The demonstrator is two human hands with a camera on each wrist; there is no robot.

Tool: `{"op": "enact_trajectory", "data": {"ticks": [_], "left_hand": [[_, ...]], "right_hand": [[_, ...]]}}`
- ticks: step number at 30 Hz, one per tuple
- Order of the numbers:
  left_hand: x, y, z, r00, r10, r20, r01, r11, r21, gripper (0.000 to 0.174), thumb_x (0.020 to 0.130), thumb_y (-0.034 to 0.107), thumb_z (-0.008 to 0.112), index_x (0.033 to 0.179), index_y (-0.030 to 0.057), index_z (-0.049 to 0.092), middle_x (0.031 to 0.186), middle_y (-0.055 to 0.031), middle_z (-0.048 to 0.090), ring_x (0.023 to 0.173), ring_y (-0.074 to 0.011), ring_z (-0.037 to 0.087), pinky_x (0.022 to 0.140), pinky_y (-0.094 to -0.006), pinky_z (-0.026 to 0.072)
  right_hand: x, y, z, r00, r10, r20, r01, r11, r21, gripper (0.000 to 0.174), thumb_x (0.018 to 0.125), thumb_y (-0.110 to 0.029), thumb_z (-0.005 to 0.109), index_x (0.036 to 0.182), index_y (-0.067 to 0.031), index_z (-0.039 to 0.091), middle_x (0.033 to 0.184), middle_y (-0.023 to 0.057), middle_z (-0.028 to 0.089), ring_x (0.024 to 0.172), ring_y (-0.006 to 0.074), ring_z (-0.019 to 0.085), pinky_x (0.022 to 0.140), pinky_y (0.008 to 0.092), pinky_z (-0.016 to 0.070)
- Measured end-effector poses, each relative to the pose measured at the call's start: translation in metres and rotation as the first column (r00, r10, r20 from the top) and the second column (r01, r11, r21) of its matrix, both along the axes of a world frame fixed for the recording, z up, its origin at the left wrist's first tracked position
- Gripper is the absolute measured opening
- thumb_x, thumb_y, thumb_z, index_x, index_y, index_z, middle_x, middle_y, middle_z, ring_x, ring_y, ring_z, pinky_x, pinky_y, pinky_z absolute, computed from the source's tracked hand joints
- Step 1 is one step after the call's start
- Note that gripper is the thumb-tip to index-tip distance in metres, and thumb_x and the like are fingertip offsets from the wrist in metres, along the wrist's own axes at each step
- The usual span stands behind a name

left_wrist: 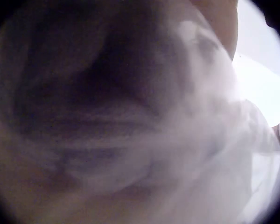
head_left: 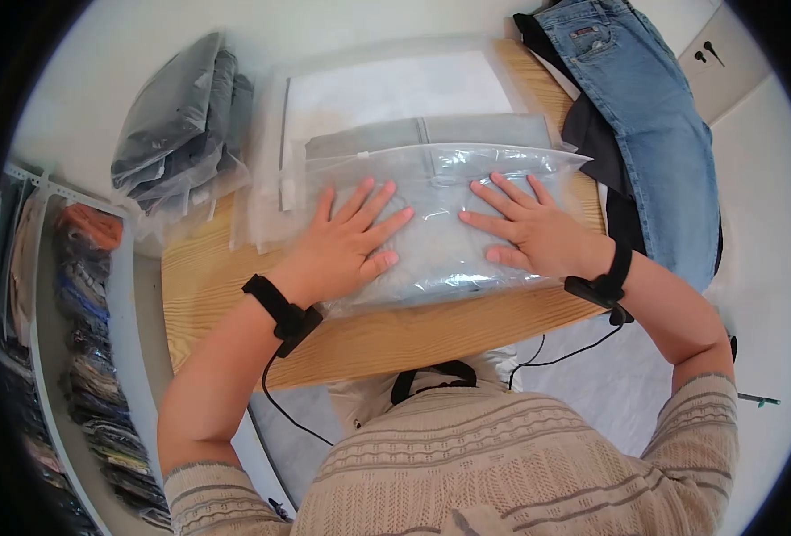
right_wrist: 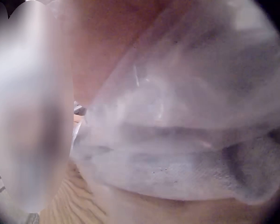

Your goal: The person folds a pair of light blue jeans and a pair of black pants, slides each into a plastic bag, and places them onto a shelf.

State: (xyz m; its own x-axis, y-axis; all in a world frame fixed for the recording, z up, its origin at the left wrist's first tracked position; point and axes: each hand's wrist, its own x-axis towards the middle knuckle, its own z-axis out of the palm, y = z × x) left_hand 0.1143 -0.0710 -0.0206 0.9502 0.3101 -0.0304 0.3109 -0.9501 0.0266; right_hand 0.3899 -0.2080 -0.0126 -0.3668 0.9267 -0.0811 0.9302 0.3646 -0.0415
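A clear bag (head_left: 431, 255) is laid on the near middle of the bench (head_left: 431, 330), mouth facing far. It is pressed from above by the left grip (head_left: 346, 241) and right grip (head_left: 534, 232), bare hands with fingers spread flat. A grey garment (head_left: 476, 131) is partly enclosed, its far end exposed past the mouth. Bagged dark clothes (head_left: 177, 121) are piled left; jeans (head_left: 650, 134) are placed right.
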Motion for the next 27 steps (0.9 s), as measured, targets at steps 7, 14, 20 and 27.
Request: {"op": "enact_trajectory", "data": {"ticks": [7,14,20,27], "left_hand": [[0.004,0.009,0.004,0.996,0.017,-0.085,-0.033,0.983,-0.182,0.052,0.093,0.041,0.039,0.141,0.0227,0.032,0.151,-0.0093,0.015,0.140,-0.0309,0.009,0.107,-0.0585,0.0092],[0.003,0.007,0.005,0.993,0.010,-0.116,-0.027,0.989,-0.144,0.053,0.094,0.041,0.038,0.142,0.0218,0.028,0.151,-0.0099,0.014,0.139,-0.0316,0.010,0.108,-0.0566,0.0099],[-0.027,0.005,0.052,0.944,-0.031,-0.328,0.009,0.998,-0.070,0.059,0.093,0.036,0.044,0.144,0.0147,0.023,0.149,-0.0194,0.016,0.138,-0.0358,0.014,0.107,-0.0520,0.0174],[0.005,-0.003,0.073,0.994,-0.105,-0.009,0.096,0.938,-0.334,0.075,0.086,0.045,0.055,0.144,0.0129,0.020,0.147,-0.0232,0.018,0.136,-0.0406,0.015,0.107,-0.0529,0.0175]], "right_hand": [[0.005,0.010,-0.001,1.000,0.000,-0.022,-0.003,0.992,-0.123,0.053,0.093,-0.050,0.038,0.141,-0.0281,0.031,0.150,0.0077,0.017,0.138,0.0331,0.013,0.105,0.0605,0.0139],[0.004,0.010,0.002,1.000,-0.002,0.017,0.006,0.981,-0.194,0.057,0.092,-0.049,0.041,0.142,-0.0267,0.027,0.151,0.0080,0.014,0.139,0.0324,0.011,0.106,0.0592,0.0124],[0.024,0.014,0.042,0.995,0.010,0.095,0.024,0.939,-0.343,0.064,0.088,-0.045,0.048,0.143,-0.0218,0.026,0.150,0.0126,0.016,0.138,0.0332,0.013,0.107,0.0550,0.0162],[-0.010,0.044,0.051,0.980,-0.072,0.183,0.126,0.945,-0.302,0.073,0.083,-0.044,0.058,0.143,-0.0213,0.023,0.149,0.0175,0.016,0.137,0.0357,0.017,0.104,0.0565,0.0257]]}}
